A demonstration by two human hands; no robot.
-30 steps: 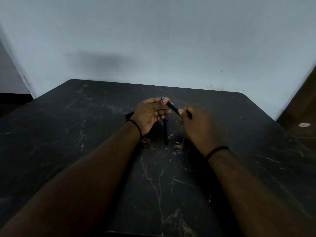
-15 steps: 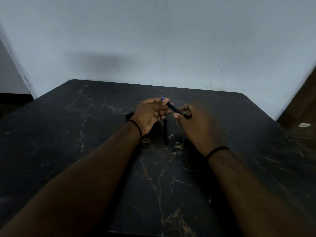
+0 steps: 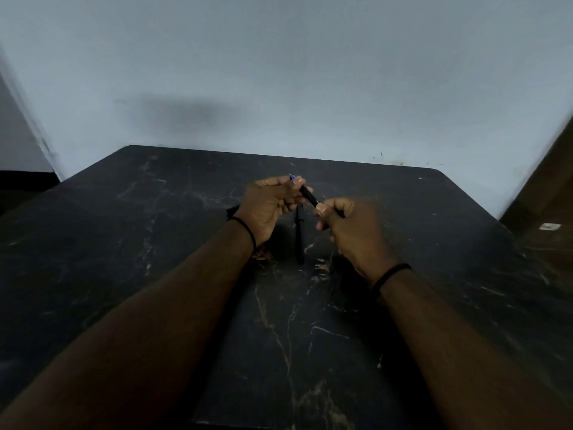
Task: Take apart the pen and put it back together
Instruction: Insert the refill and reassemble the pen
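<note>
gripping the pen [image 3: 308, 195] between them — both hands, left [image 3: 269, 206] and right [image 3: 353, 231]

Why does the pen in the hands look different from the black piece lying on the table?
The pen is up in the air, slanted, while the black piece lies flat on the table. The left hand and right hand hold the pen at each end; nothing touches the black piece. The pen shows a blue tip; the black piece looks all dark. Both are thin, dark and stick-shaped.
</note>
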